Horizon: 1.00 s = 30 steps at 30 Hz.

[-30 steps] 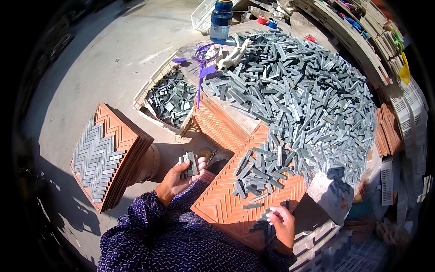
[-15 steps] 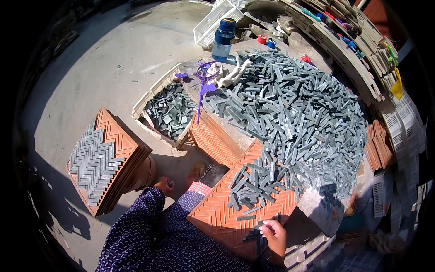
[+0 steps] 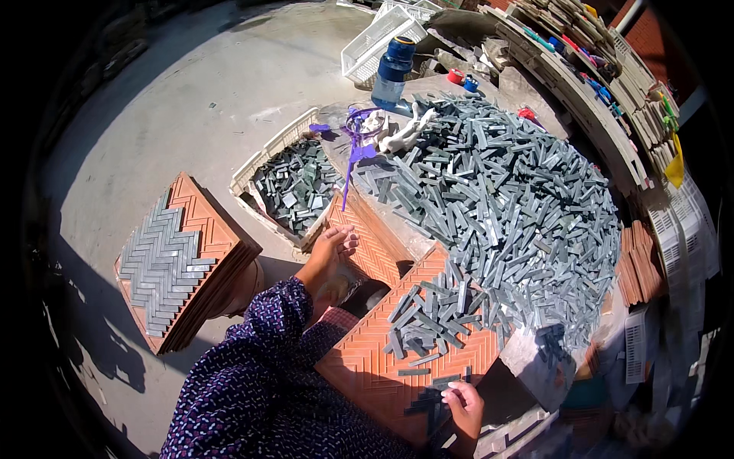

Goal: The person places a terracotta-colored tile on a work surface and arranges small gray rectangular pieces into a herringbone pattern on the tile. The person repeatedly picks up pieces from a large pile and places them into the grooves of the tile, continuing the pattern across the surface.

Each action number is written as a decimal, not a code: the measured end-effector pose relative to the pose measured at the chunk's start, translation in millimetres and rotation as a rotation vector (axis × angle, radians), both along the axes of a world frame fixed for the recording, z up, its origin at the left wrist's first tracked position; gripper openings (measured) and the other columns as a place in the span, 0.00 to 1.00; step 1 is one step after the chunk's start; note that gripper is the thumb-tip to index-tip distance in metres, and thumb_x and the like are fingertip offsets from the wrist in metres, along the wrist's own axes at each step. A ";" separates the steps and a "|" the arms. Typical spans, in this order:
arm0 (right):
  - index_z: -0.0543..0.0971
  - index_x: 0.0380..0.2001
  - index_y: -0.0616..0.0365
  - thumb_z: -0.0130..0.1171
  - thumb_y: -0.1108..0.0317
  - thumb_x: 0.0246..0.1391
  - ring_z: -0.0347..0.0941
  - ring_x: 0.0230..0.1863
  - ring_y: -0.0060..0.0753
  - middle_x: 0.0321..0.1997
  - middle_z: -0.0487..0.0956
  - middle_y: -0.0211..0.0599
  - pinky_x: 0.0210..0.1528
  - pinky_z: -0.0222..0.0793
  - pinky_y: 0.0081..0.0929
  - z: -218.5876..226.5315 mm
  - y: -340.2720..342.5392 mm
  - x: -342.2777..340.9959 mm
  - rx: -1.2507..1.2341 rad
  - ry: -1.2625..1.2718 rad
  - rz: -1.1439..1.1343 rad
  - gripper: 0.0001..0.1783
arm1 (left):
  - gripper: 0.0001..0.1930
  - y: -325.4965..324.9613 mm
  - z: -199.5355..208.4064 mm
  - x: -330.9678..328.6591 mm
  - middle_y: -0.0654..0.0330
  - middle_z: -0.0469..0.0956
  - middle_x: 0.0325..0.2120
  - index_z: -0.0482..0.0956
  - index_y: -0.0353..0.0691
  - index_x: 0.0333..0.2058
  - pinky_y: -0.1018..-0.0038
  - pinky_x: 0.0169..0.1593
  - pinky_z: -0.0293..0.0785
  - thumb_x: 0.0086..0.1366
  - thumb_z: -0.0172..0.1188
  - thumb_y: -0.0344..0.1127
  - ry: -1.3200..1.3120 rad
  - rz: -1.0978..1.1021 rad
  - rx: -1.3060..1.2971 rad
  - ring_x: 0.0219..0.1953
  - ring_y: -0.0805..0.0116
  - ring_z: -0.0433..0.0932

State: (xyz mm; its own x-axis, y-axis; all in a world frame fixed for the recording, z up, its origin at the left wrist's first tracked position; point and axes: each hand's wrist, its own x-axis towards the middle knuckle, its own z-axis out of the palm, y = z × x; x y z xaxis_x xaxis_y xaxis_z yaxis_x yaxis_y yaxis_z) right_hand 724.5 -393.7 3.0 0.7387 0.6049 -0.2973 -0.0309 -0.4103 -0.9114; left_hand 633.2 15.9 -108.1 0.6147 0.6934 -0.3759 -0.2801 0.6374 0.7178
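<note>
An orange herringbone-grooved board (image 3: 367, 359) slants across my lap, with loose grey tile strips (image 3: 432, 317) heaped on its upper half. Darker strips (image 3: 428, 399) lie in its grooves near the lower edge. There my right hand (image 3: 464, 405) has thumb and fingers drawn together close to these strips; whatever they pinch is too small to make out. Raised over my lap, beside a second upright orange board (image 3: 367, 237), my left hand (image 3: 327, 256) has its fingers curled in. Its fingers hide what they hold, if anything.
A big pile of grey strips (image 3: 512, 214) covers the table. Left of it stands a cream crate (image 3: 271, 149) of dark tile pieces. A partly tiled board (image 3: 214, 222) tops a stack at the left. Behind are a blue water bottle (image 3: 391, 73) and a purple stand (image 3: 350, 172).
My left hand has risen from low beside my lap, moving up and right toward the upright board. The right hand stays nearly in place at the board's lower edge. The view has shifted slightly.
</note>
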 end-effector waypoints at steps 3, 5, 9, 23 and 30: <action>0.77 0.39 0.68 0.59 0.74 0.52 0.75 0.28 0.20 0.28 0.79 0.35 0.32 0.72 0.18 -0.2 -5.4 7.7 -0.009 -0.041 -0.013 0.11 | 0.07 -36.6 -3.4 -9.1 0.64 0.77 0.34 0.73 0.40 0.42 0.80 0.40 0.72 0.68 0.49 0.33 0.019 -0.052 -0.038 0.34 0.77 0.74; 0.77 0.39 0.68 0.59 0.75 0.52 0.75 0.29 0.20 0.28 0.79 0.36 0.33 0.72 0.18 4.1 -9.9 14.0 -0.030 -0.062 -0.046 0.11 | 0.06 -52.4 -2.9 -8.6 0.65 0.76 0.32 0.74 0.40 0.40 0.83 0.37 0.70 0.68 0.51 0.32 0.005 -0.058 -0.075 0.32 0.79 0.73; 0.77 0.39 0.67 0.60 0.74 0.52 0.75 0.30 0.20 0.29 0.80 0.36 0.34 0.71 0.18 7.6 -11.7 38.9 -0.064 -0.163 -0.062 0.11 | 0.05 -66.1 1.7 8.8 0.65 0.76 0.30 0.75 0.39 0.39 0.85 0.32 0.68 0.67 0.54 0.31 0.091 -0.026 0.170 0.27 0.81 0.72; 0.76 0.38 0.61 0.63 0.77 0.44 0.75 0.32 0.47 0.32 0.77 0.46 0.33 0.71 0.37 -28.2 38.7 146.7 -0.212 -0.787 0.265 0.14 | 0.10 -173.3 66.0 98.7 0.52 0.77 0.31 0.79 0.36 0.36 0.64 0.39 0.73 0.53 0.61 0.21 0.165 -0.379 1.499 0.36 0.51 0.76; 0.76 0.35 0.62 0.64 0.75 0.42 0.75 0.32 0.51 0.33 0.76 0.48 0.34 0.71 0.40 -18.9 -18.1 155.5 -0.257 -0.609 0.052 0.14 | 0.16 -169.4 66.5 138.1 0.55 0.74 0.38 0.76 0.37 0.41 0.65 0.47 0.71 0.50 0.61 0.25 0.304 -0.630 1.783 0.43 0.53 0.72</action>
State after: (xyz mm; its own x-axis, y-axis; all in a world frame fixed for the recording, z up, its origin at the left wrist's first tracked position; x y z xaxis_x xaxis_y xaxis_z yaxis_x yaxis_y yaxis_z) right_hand 880.0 -411.9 -15.9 0.7921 0.6099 0.0246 0.4847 -0.6039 -0.6327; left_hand 771.3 -153.5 -41.6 0.9546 0.0761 0.2880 -0.0933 -0.8419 0.5316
